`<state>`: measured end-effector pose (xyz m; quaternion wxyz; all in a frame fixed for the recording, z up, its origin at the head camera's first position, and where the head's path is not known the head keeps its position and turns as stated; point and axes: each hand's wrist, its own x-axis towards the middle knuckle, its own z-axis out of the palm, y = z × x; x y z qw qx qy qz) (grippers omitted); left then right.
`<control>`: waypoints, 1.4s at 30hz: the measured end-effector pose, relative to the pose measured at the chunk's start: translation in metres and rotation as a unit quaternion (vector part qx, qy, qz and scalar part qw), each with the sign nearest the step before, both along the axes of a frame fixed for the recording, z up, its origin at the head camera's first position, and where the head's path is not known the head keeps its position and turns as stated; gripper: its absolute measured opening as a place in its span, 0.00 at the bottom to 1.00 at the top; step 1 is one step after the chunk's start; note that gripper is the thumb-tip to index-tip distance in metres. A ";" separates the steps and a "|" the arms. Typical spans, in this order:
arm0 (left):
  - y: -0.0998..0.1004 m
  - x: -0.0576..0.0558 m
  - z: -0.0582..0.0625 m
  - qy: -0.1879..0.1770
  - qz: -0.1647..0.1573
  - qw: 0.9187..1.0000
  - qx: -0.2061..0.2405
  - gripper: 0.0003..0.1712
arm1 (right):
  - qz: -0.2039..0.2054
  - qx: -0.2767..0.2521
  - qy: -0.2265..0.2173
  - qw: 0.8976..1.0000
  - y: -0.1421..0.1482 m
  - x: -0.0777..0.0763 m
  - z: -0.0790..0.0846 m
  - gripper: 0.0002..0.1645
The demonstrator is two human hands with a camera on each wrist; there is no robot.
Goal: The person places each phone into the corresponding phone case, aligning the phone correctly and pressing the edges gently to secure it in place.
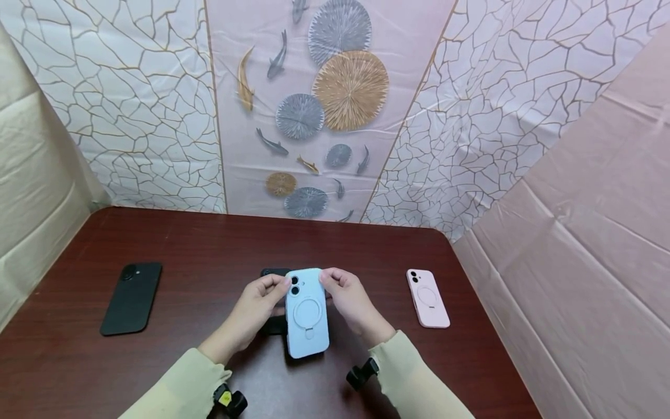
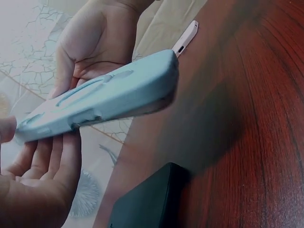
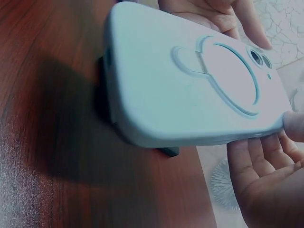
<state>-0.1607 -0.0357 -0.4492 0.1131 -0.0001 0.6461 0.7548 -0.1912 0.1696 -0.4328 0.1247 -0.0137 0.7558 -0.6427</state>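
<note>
A light blue phone case (image 1: 307,343) with two camera holes and a ring on its back is held up above the table, back side towards me. My left hand (image 1: 256,308) pinches its upper left edge. At the upper right edge, my right hand (image 1: 353,302) grips it between thumb and fingers. In the right wrist view the case (image 3: 156,95) shows its ring and a small tab; whether a phone sits inside, I cannot tell. Partly hidden behind it, a black phone or case (image 1: 273,327) lies on the table, also visible in the left wrist view.
On the left of the dark red wooden table (image 1: 209,244) lies a black phone or case (image 1: 133,299). A pink phone case (image 1: 429,302) with a ring lies on the right. Patterned cloth (image 1: 298,163) hangs behind the table's far edge.
</note>
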 end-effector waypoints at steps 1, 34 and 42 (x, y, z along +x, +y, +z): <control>-0.001 0.001 0.000 -0.003 -0.008 1.000 0.004 0.23 | -0.008 -0.007 -0.002 1.000 0.001 -0.001 0.000 0.18; -0.001 0.008 -0.009 0.062 -0.165 0.984 -0.025 0.20 | -0.154 -0.141 -0.040 0.977 0.007 -0.007 0.010 0.20; 0.000 0.009 -0.010 0.102 -0.158 0.980 -0.070 0.14 | -0.139 -0.157 -0.045 0.977 0.008 -0.007 0.009 0.22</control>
